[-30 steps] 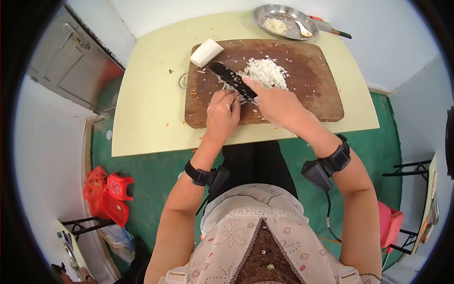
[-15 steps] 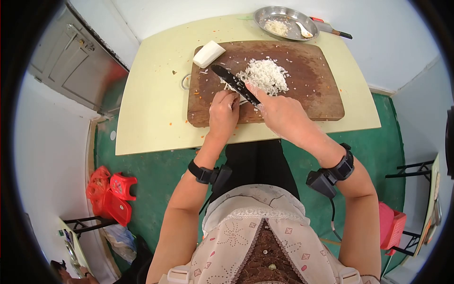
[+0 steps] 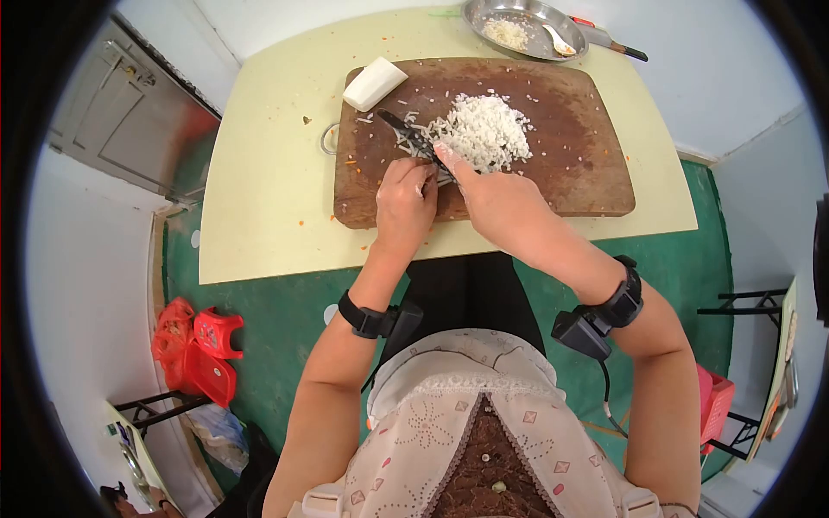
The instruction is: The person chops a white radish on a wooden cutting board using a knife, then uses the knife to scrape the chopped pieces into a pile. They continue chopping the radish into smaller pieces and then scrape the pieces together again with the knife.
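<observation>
Right hand: the right hand is gripping the handle of a knife, fingers clenched round it, forefinger reaching forward along the top, which is likely steadying the blade.
Left hand: the left hand is lying curled on the cutting board, knuckles just beside the blade; its fingertips seem to be pinning something small and white, but I cannot tell what, since the fingers are hiding it.
Knife: the dark blade is lying low over the board, its long axis running on a slant from the hands up and away to the left, the tip pointing toward the far left corner of the board.
White heap: a pile of chopped white bits is sitting just to the right of the blade, touching its edge, gathered to one side, probably so the space by the hands is staying open for cutting.
White block: an uncut white block is resting on the far left corner of the board, apart from the blade.
Board: it is lying lengthwise on the pale yellow tabletop, close to the person's edge.
Metal plate: a metal plate holding more white bits and a spoon is standing beyond the board, a second knife lying just beside it.
</observation>
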`<state>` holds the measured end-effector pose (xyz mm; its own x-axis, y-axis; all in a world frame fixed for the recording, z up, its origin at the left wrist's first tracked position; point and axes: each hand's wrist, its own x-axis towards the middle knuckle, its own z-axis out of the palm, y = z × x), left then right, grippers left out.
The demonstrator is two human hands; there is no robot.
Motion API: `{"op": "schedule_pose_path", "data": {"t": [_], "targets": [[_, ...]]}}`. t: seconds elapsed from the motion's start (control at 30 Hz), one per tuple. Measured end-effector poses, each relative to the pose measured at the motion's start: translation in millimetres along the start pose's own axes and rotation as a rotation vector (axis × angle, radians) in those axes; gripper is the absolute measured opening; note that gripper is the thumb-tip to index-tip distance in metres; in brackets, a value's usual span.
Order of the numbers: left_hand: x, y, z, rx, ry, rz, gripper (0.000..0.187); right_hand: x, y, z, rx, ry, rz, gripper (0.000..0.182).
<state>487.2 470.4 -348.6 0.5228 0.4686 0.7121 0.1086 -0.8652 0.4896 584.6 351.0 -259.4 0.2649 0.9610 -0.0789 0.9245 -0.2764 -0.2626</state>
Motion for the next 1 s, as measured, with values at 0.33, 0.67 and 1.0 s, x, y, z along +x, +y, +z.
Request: {"op": "schedule_pose_path", "data": {"t": [0.33, 0.67, 1.0], "targets": [[-4.4, 0.7, -7.2, 0.012, 0.005, 0.082, 0.020, -7.2, 9.4, -20.9, 0.074, 0.081, 0.059, 0.054], [-4.2, 0.0, -3.6, 0.028, -0.020, 0.099, 0.017, -22.3, 4.1, -6.4, 0.001, 0.110, -0.051, 0.059], [-4.0, 1.3, -2.6, 0.028, -0.028, 0.077, 0.014, -2.0, 9.5, 0.0, 0.027, 0.055, -0.059, 0.060]]}}
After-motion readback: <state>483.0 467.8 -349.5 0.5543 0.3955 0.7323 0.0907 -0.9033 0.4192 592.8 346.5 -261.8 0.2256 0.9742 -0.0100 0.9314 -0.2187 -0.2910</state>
